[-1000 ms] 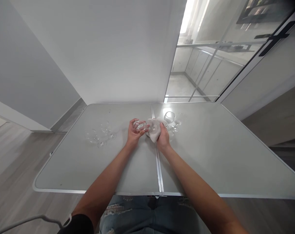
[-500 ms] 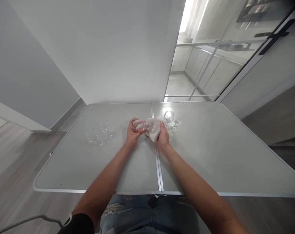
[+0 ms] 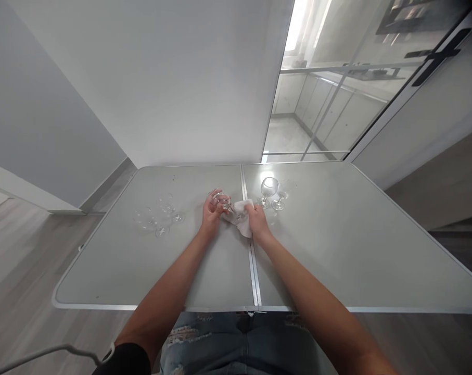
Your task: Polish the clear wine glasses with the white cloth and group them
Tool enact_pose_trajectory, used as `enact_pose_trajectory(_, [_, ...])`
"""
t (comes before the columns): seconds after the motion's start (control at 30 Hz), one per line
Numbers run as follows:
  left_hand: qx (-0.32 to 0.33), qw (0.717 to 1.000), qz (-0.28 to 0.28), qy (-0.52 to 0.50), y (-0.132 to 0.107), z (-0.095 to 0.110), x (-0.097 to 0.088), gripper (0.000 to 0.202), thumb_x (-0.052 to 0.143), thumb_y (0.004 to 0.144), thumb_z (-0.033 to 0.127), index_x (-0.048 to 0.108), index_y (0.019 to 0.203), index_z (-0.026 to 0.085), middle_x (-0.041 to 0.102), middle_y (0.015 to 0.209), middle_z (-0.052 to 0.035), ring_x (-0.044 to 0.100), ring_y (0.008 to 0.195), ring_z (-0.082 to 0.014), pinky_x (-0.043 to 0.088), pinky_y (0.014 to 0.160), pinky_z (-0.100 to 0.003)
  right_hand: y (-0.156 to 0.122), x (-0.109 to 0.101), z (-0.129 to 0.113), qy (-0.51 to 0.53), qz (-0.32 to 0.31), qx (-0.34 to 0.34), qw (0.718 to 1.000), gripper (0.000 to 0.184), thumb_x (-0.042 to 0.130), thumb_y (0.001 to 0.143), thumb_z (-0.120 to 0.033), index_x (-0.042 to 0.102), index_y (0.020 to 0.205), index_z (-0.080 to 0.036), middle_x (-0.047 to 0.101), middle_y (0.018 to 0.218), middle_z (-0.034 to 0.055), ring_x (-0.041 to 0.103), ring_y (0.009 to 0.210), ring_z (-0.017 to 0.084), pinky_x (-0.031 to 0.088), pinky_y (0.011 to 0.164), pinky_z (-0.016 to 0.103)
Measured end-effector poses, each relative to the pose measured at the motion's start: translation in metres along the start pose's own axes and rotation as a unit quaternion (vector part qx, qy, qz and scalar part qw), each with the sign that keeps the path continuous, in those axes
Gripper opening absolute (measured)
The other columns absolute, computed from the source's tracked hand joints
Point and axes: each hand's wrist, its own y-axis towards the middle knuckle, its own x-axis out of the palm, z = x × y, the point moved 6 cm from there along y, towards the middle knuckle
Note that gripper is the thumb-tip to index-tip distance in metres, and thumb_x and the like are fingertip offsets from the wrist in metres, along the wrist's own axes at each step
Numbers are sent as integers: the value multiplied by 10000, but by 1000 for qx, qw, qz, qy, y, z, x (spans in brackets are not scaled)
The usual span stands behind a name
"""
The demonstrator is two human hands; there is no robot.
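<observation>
My left hand point(image 3: 212, 212) is wrapped round the bowl of a clear stemmed glass point(image 3: 221, 199), which lies tilted on its side in the air with its stem pointing right. My right hand point(image 3: 258, 223) grips a white cloth point(image 3: 243, 219) that is pressed about the stem and foot of that glass. The cloth hides most of the foot, and its lower corner hangs down over the table's middle seam. Just beyond my right hand, two more stemmed glasses stand on the table, the nearer one a round-bowled wine glass point(image 3: 269, 187).
Several clear stemmed glasses point(image 3: 162, 229) stand on the left half of the grey folding table point(image 3: 337, 250). A metal seam point(image 3: 253, 271) runs down the table's middle. A white wall point(image 3: 196, 104) rises behind it, with a glass sliding door point(image 3: 317, 114) at the right.
The cloth has shifted from lying spread over the glass's foot to being bunched lower round the stem. My right hand has turned and moved slightly down; the left still holds the bowl.
</observation>
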Motion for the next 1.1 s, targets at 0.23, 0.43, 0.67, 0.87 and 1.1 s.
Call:
enact_pose_trajectory(0.23, [17, 999, 35, 20, -1, 1, -3, 649, 835, 765, 515, 600, 1307, 248, 665, 1022, -55, 638, 845, -151, 476, 555, -202, -14, 3, -34, 16, -54, -57, 997, 214, 449, 786, -247, 623, 909, -254, 503, 612, -51, 455, 525, 139, 386, 556, 263])
enact_pose_trajectory(0.43, [15, 999, 34, 8, 1, 1, -7, 614, 840, 781, 441, 603, 1325, 284, 619, 965, -28, 618, 859, -138, 478, 575, -174, -16, 14, -24, -141, -122, -39, 982, 322, 646, 838, -470, 757, 1053, -257, 474, 500, -72, 388, 484, 129, 323, 552, 275])
enact_pose_trajectory(0.67, [-33, 992, -99, 74, -4, -10, 12, 708, 894, 681, 500, 646, 1299, 256, 612, 945, -47, 622, 933, -194, 506, 629, -207, -19, 17, -14, -238, -171, -29, 956, 185, 734, 746, -341, 736, 605, -222, 503, 446, -26, 345, 434, 111, 273, 558, 303])
enact_pose_trajectory(0.87, [-26, 991, -125, 49, -1, -9, 18, 847, 875, 634, 639, 603, 1340, 258, 639, 1073, -89, 613, 936, -195, 541, 750, -262, -15, 7, -33, -260, -135, -78, 953, 289, 701, 776, -310, 624, 514, -214, 498, 457, -15, 362, 470, 117, 266, 561, 296])
enact_pose_trajectory(1.1, [-97, 991, -20, 88, 4, -17, 0, 411, 648, 900, 602, 657, 910, 190, 557, 792, -21, 474, 641, -107, 404, 569, -218, -18, -42, -94, -161, -83, -154, 971, 216, 672, 867, -388, 759, 797, -202, 715, 768, 12, 636, 742, 185, 459, 733, 295])
